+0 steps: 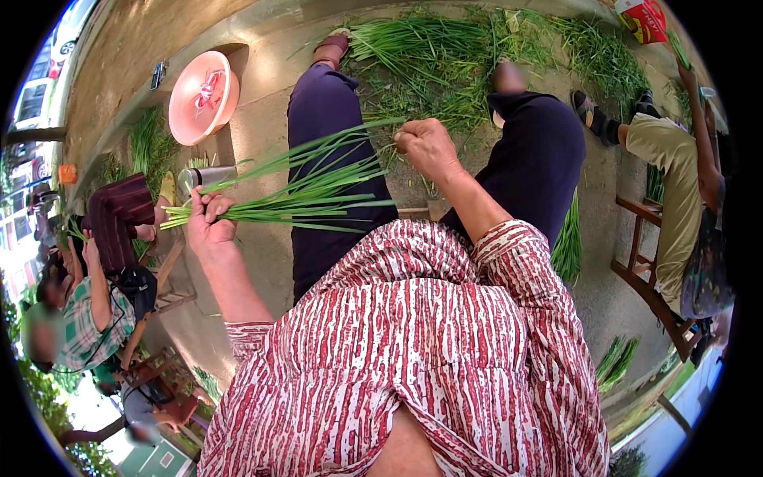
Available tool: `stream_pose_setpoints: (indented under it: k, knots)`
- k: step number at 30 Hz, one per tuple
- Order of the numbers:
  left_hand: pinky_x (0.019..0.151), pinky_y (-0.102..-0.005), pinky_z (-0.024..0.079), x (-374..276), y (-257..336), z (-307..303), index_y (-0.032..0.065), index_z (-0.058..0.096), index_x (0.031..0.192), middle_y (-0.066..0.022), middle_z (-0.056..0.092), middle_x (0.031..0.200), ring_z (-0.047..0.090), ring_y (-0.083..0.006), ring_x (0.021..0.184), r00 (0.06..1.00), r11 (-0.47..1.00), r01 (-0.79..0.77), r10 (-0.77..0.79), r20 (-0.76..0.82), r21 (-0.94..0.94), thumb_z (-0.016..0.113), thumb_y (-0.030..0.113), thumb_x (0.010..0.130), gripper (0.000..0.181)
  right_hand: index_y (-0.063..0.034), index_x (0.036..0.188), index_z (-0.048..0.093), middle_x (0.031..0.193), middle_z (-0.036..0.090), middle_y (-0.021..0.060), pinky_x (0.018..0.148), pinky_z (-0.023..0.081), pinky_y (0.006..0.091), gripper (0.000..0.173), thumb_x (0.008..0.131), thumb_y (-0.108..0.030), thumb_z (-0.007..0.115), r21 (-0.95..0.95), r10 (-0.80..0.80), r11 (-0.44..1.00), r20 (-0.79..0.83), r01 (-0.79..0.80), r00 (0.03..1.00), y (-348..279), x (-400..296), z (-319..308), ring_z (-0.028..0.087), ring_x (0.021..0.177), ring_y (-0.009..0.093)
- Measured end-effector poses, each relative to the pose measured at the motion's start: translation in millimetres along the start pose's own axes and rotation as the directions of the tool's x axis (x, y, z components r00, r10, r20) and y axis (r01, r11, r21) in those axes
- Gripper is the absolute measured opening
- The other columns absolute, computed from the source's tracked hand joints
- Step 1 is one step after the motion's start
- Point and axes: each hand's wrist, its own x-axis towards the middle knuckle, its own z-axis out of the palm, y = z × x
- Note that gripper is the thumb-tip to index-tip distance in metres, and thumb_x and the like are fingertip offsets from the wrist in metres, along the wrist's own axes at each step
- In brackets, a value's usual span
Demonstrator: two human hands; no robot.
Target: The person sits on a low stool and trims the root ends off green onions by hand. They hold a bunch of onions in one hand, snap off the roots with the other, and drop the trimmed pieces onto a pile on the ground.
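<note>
My left hand [211, 220] grips a bunch of long, flat green leaves [310, 200], probably garlic chives, by their pale cut ends. The blades fan out to the right across my left thigh. Near their tips is my right hand [429, 146], its thumb and fingers pinched together. Whether a thin piece of leaf is between those fingertips I cannot tell. On the ground between and beyond my feet lies a large pile of the same leaves [429, 42], with loose trimmings [417, 98] scattered on the near side.
A pink plastic basin [194, 98] with red-and-white ties [208, 89] inside stands ahead on the left. Nearer is a metal cup [205, 176]. Seated people flank me, one in plaid [98, 316], one in khaki trousers [670, 179] on a wooden chair [641, 256]. More leaves [566, 244] lie beside my right leg.
</note>
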Motion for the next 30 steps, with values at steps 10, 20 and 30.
stream_pose_setpoints:
  k: [10,20,30]
  knots:
    - [0.051,-0.0265,0.033,1,6,1,0.0066,0.060,0.084,0.0030,0.048,0.066,0.033,-0.0073,0.043,0.997,0.999,-0.044,0.042,0.072,0.024,0.062,0.022,0.089,0.016,-0.0053,0.074,0.066,0.061,0.059,0.0027,0.042,0.033,0.0253,0.015,0.080,-0.017,0.059,0.809,0.542,0.512,-0.044,-0.288,0.839,32,14,-50,0.048,0.050,0.010]
    - [0.052,-0.0254,0.033,-1,4,3,0.0070,0.058,0.090,0.0006,0.050,0.075,0.031,-0.0061,0.045,0.937,0.995,-0.030,-0.006,0.350,0.097,0.054,0.027,0.095,0.021,-0.0029,0.099,0.069,0.087,0.068,0.0182,0.079,0.049,0.0398,0.028,0.079,-0.021,0.062,-0.298,-0.052,0.953,-0.332,-0.053,0.942,60,13,-48,0.064,0.086,0.034]
    - [0.051,-0.0267,0.033,-3,3,5,0.0057,0.054,0.090,0.0007,0.044,0.072,0.031,-0.0076,0.045,0.901,0.995,-0.068,0.032,0.433,0.070,0.050,0.025,0.096,0.021,-0.0080,0.109,0.067,0.103,0.067,0.0186,0.089,0.047,0.0391,0.033,0.078,-0.017,0.059,-0.183,0.051,0.980,-0.143,-0.077,0.988,41,3,-53,0.063,0.097,0.033]
